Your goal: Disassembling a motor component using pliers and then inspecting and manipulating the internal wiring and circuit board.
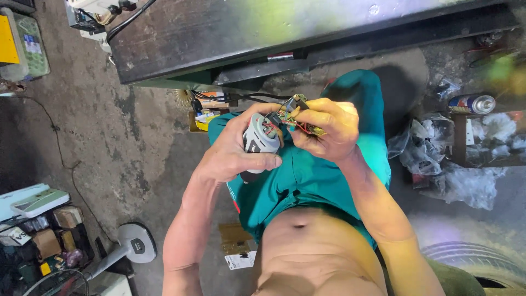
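My left hand (pixel 233 151) wraps around a small grey cylindrical motor (pixel 259 139) with a dark end, held over my lap. Red and black wires (pixel 272 126) run from the motor's top to a small circuit board (pixel 298 121). My right hand (pixel 329 129) pinches that board with fingers and thumb, close against the motor. A black cable (pixel 235 97) trails from the board toward the bench behind. I sit in teal shorts (pixel 307 175).
A dark metal workbench (pixel 246 33) spans the top. A spray can (pixel 471 104) and crumpled plastic bags (pixel 455 170) lie at right, a tyre (pixel 476 263) at lower right. A fan base (pixel 134 246) and boxes of parts (pixel 38 230) sit at lower left on the concrete floor.
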